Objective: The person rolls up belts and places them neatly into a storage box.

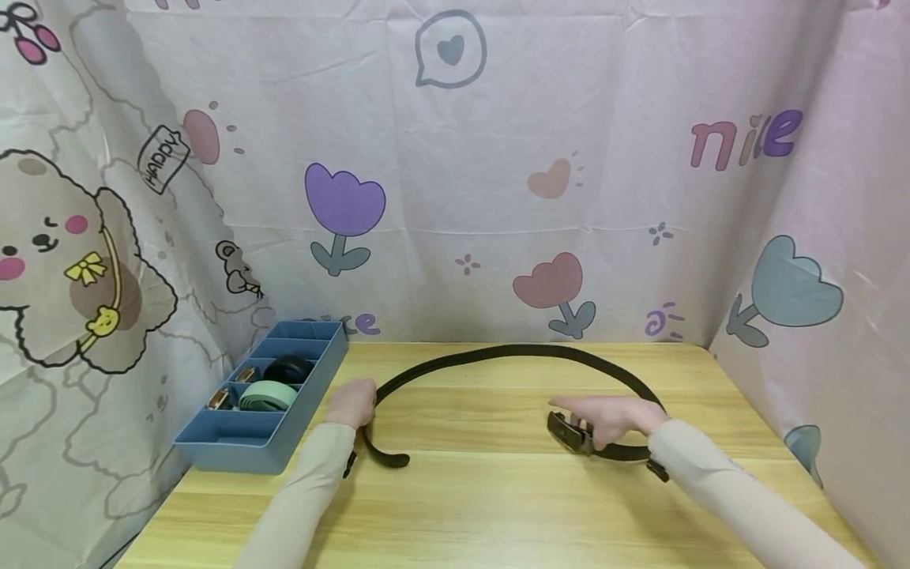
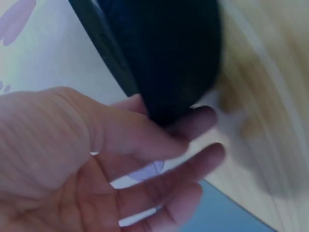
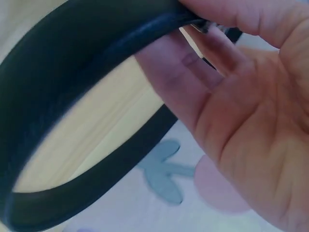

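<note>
A long black belt (image 1: 526, 350) arches across the wooden table between the two hands. My left hand (image 1: 351, 403) pinches the strap near its free end, and the rounded tip (image 1: 398, 460) curls out below the hand. Seen from the left wrist, thumb and forefinger grip the edge of the dark strap (image 2: 174, 53) while the other fingers extend loosely. On the other side, my right hand (image 1: 611, 415) holds the belt beside its dark buckle (image 1: 566, 432). The right wrist view has the strap (image 3: 58, 77) looping away from the thumb and fingers; the buckle is mostly hidden there.
At the left of the table (image 1: 483, 506) stands a blue divided box (image 1: 309, 407). It holds a rolled mint-green belt (image 1: 268, 395), a rolled black belt (image 1: 287, 368) and gold-coloured buckles (image 1: 219, 399). A printed curtain (image 1: 441, 174) hangs behind and at both sides.
</note>
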The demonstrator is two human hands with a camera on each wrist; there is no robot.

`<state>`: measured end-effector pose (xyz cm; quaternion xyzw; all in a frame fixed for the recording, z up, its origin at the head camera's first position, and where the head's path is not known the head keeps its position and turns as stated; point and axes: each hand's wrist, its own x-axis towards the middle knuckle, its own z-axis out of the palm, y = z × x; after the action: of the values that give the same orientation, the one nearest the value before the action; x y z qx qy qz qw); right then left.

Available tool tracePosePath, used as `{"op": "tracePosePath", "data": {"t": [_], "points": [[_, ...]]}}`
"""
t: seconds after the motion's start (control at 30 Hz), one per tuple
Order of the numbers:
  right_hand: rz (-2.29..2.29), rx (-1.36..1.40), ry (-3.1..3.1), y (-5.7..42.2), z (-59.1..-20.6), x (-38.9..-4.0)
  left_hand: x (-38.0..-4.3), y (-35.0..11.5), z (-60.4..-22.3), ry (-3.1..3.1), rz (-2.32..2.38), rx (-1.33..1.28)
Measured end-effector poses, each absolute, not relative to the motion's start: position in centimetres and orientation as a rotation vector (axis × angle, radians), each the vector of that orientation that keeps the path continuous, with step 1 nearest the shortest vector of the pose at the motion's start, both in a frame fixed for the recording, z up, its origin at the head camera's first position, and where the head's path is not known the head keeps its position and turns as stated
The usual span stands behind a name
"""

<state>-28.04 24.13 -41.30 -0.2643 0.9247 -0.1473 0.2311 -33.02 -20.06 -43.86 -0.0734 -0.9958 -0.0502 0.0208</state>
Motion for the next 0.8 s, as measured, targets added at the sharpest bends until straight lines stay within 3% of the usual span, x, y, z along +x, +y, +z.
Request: {"op": "tracePosePath", "data": {"t": [0.2, 0.4, 0.8], "points": [[-0.383, -0.843, 2.553, 28.0, -41.3, -27.6, -32.6, -20.6, -43.0, -3.183, -0.068, -0.226], [-0.431, -0.831, 2.537, 30.3, -41.4, -27.4, -32.2, -20.4, -42.3, -3.291, -0.106, -0.420], [-0.542, -0.776, 2.570, 30.4, -42.3, -26.7, -32.6, -21.0, -42.7, -3.294, -0.183, -0.507]]}}
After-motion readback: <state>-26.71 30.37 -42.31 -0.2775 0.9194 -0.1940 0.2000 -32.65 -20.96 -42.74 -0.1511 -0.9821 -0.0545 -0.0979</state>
